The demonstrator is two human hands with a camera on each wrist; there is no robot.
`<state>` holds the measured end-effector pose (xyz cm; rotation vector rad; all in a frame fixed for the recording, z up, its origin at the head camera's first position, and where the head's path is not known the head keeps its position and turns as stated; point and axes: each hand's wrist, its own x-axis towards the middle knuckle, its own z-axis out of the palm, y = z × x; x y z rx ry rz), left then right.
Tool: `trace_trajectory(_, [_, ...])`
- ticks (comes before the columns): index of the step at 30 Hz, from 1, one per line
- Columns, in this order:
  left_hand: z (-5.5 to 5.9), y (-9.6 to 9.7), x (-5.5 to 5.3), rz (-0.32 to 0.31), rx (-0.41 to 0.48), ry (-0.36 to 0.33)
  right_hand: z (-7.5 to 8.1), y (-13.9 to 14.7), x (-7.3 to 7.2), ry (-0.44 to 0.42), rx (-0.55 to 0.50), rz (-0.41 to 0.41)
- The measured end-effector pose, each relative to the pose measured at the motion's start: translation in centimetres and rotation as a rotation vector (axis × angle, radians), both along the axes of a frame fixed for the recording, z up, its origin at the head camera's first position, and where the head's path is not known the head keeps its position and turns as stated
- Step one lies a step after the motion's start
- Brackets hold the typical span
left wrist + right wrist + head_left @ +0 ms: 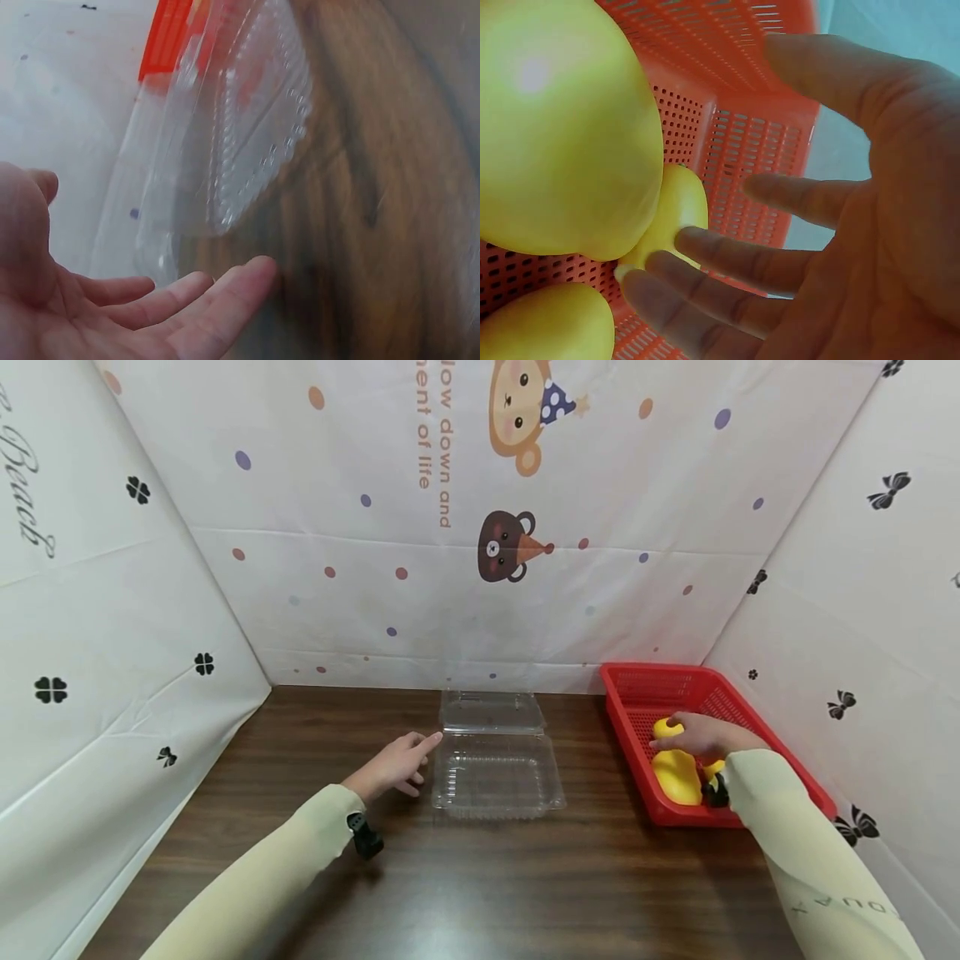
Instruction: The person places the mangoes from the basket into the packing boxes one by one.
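Lying in the red basket (pixel 660 677): yellow fruit (pixel 677 777), right hand (pixel 701 735) over it, fingers loosely extended!
Just beside the clear box (pixel 495 781): left hand (pixel 392 767), fingers relaxed.

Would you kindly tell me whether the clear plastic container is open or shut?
The container is open: in the head view, its lid extends beyond the base, leaving the base uncovered.

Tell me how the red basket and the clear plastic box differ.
The basket is red; the box is see-through. The basket's walls have rows of holes; the box's are ridged plastic. The basket holds yellow things; no contents show in the box. Both sit open-topped on the brown table.
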<state>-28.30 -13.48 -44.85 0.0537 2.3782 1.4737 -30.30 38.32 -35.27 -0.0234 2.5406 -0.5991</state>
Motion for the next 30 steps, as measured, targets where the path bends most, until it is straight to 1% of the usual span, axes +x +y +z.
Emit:
trace_trajectory(2, [-0.2, 0.3, 0.2, -0.008, 0.017, -0.012, 0.0, -0.1, 0.0, -0.016, -0.009, -0.016])
trace_trajectory(6, [-0.7, 1.0, 0.2, -0.019, 0.054, -0.037, -0.2, 0.0, 0.0, -0.029, 0.026, -0.039])
trace_trajectory(9, [-0.8, 1.4, 0.2, -0.028, 0.083, -0.059, -0.4, 0.2, -0.1, -0.029, 0.056, -0.042])
trace_trajectory(15, [-0.7, 1.8, 0.4, -0.029, 0.076, -0.091, -0.7, 0.7, -0.4, -0.013, 0.074, -0.042])
trace_trajectory(17, [-0.8, 1.8, 0.5, -0.028, 0.086, -0.106, -0.8, 0.8, -0.6, -0.015, 0.075, -0.047])
trace_trajectory(20, [-0.8, 1.8, 0.5, -0.036, 0.120, -0.121, -1.0, 1.1, -0.8, -0.031, 0.066, -0.059])
trace_trajectory(23, [-0.6, 1.7, 0.5, -0.031, 0.158, -0.128, -1.2, 1.4, -1.0, -0.050, 0.055, -0.067])
trace_trajectory(27, [-0.4, 1.7, 0.2, -0.025, 0.178, -0.128, -1.3, 1.8, -1.2, -0.073, 0.042, -0.072])
trace_trajectory(30, [-0.5, 1.5, 0.0, -0.034, 0.183, -0.130, -1.3, 2.1, -1.2, -0.098, 0.031, -0.067])
